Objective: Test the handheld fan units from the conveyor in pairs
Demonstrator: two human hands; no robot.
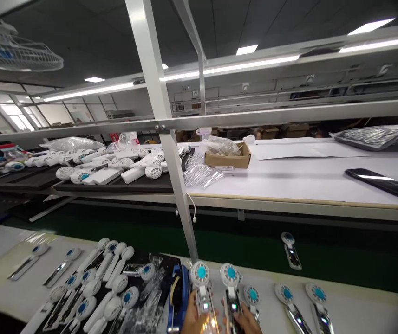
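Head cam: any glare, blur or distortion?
Head view: ceiling tube blown out; bright streak across the black slab; warm flare on the fan in the left hand; wide-angle stretch toward the edges, right corners darkened; far background soft.

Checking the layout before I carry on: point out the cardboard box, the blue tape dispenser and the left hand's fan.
Cardboard box (227, 161): head view, front wall.
Blue tape dispenser (185, 288): head view, blue body.
Fan (201, 272) in the left hand (191, 318): head view, blue centre of its head.

Handheld fans (229, 274) white, centres turquoise; tape dispenser (178, 297) blue; belt (254, 253) green.
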